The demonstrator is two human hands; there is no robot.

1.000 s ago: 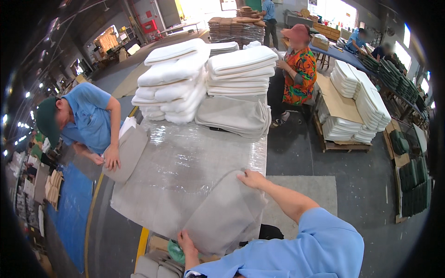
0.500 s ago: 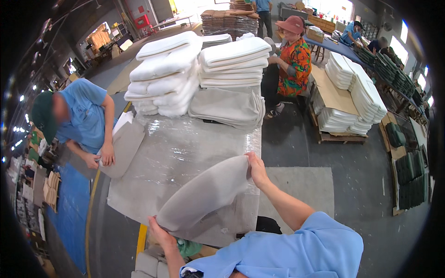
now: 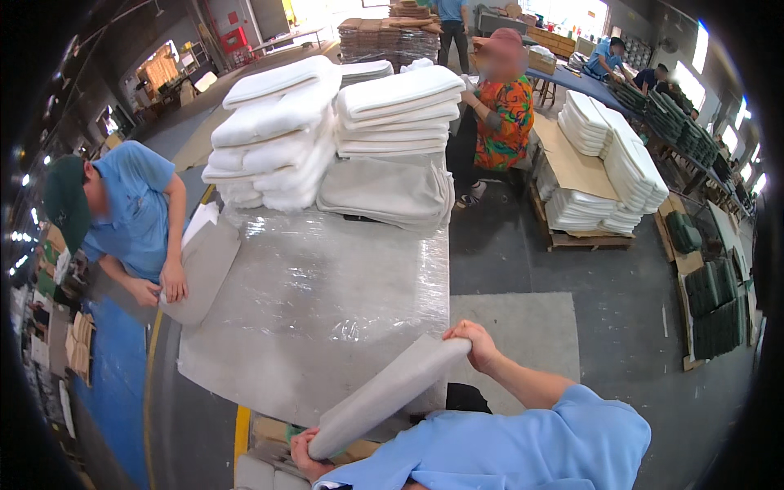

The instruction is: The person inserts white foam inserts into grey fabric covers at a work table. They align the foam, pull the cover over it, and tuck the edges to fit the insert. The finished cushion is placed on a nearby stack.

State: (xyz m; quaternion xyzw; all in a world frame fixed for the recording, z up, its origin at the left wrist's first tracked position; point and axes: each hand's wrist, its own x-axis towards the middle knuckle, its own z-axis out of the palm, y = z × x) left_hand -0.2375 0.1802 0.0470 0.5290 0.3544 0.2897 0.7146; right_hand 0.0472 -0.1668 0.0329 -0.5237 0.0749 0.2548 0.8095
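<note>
A long, padded grey cushion [image 3: 388,396] is held up slantwise over the near edge of the plastic-wrapped table [image 3: 302,327]. My left hand [image 3: 309,456] grips its lower left end, and my right hand [image 3: 475,345] is closed round its upper right end. The cushion's edge is turned up toward me, so most of its broad face is out of sight. On the table's far side lies a pile of folded grey covers [image 3: 380,196], beside stacks of white padding [image 3: 273,131] and white pads [image 3: 398,110].
At the left, a co-worker [image 3: 135,212] in blue handles another grey cushion [image 3: 208,273] at the table's edge. Another person [image 3: 498,114] in a patterned shirt stands behind the stacks. To the right, a pallet [image 3: 584,241] bears white pads. Grey pieces [image 3: 257,472] lie below the table.
Both hands have brought the cushion down and nearer to me. It has tipped from showing its broad face to showing mostly its narrow edge.
</note>
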